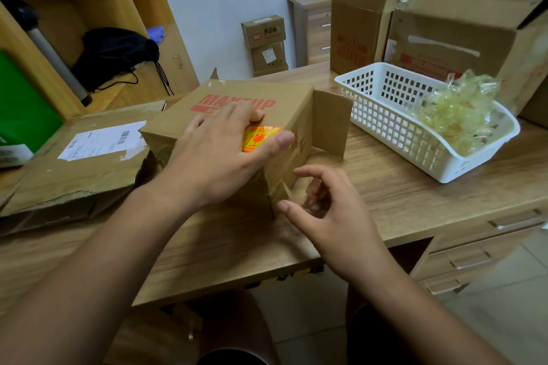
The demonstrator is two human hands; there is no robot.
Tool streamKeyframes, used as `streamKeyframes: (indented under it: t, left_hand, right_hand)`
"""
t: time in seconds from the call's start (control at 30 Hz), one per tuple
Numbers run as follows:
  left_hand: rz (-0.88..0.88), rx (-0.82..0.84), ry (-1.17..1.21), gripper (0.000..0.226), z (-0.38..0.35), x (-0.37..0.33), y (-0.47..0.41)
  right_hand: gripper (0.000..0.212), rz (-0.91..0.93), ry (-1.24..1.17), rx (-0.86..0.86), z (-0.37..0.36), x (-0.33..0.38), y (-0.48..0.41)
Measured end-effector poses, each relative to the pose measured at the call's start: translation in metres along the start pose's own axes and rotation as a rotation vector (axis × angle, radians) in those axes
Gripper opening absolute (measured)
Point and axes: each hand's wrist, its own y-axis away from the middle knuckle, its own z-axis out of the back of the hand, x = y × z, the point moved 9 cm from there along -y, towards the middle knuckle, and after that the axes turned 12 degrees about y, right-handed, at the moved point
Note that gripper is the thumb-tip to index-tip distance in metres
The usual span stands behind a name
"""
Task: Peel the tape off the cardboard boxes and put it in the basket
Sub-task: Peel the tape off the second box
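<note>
White plastic basket (382, 124) stands on the right part of the wooden desk (415, 195) and holds one crumpled wad of clear yellowish tape (453, 118), piled at its near end. Near it to the left is a cardboard box (296, 104) with red print, one side flap open toward the basket; glossy tape strip (284, 166) is still stuck on its front face. The left hand (222, 154) lies flat on top of this box, fingers straight and spread, beside an orange sticker (261, 138). The right hand (329, 210) is at the box's near corner, fingers half curled, thumb and forefinger apart, gripping nothing. One flattened box (74, 175) lies at the left, two tall open boxes (456, 29) stand behind the basket, and two small boxes (268, 44) are stacked by the wall.
</note>
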Motion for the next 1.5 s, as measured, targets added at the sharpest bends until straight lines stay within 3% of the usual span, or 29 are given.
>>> streamKeyframes:
  t: [0.17,0.27,0.37,0.53,0.67,0.8,0.9,1.03,1.17,1.3,1.5]
  left_hand:
    - [-0.022,0.327,0.002,0.109,0.002,0.009,0.005]
    - [-0.005,0.4,0.031,0.106,0.005,0.014,0.005]
    - [-0.039,0.333,-0.007,0.105,0.007,0.011,0.002]
    - [-0.071,0.232,-0.101,0.109,0.001,0.003,-0.002]
    - [-0.084,0.151,-0.157,0.107,-0.001,-0.006,-0.006]
    - [-0.077,0.105,-0.234,0.109,-0.006,-0.012,-0.01]
    - [-0.071,0.066,-0.267,0.111,-0.008,-0.017,-0.011]
    - [-0.06,0.122,-0.247,0.112,-0.008,-0.01,-0.017]
    - [-0.11,0.24,-0.134,0.1,-0.002,0.003,-0.019]
    - [-0.152,0.233,0.033,0.08,0.009,0.016,-0.014]
    - [-0.14,0.137,-0.028,0.085,0.006,0.013,-0.011]
  right_hand:
    - [0.03,0.058,0.24,-0.017,0.005,0.01,-0.013]
    - [0.03,0.092,0.282,0.031,0.001,0.015,-0.014]
    - [0.032,0.076,0.34,0.091,-0.002,0.011,-0.015]
    - [0.013,0.051,0.265,0.0,0.011,0.008,-0.006]
    - [0.012,0.066,0.181,-0.044,0.012,0.011,0.02]
    - [0.013,0.155,0.125,0.043,-0.011,0.03,0.053]
    - [0.013,0.07,0.086,0.006,0.001,0.018,0.041]
    - [0.019,-0.037,0.065,-0.035,0.019,-0.001,0.026]
    - [0.018,-0.042,0.134,-0.023,0.021,-0.008,0.021]
    - [0.032,-0.004,0.197,-0.044,0.026,-0.005,0.015]
    - [0.031,0.001,0.203,-0.084,0.032,-0.01,0.012]
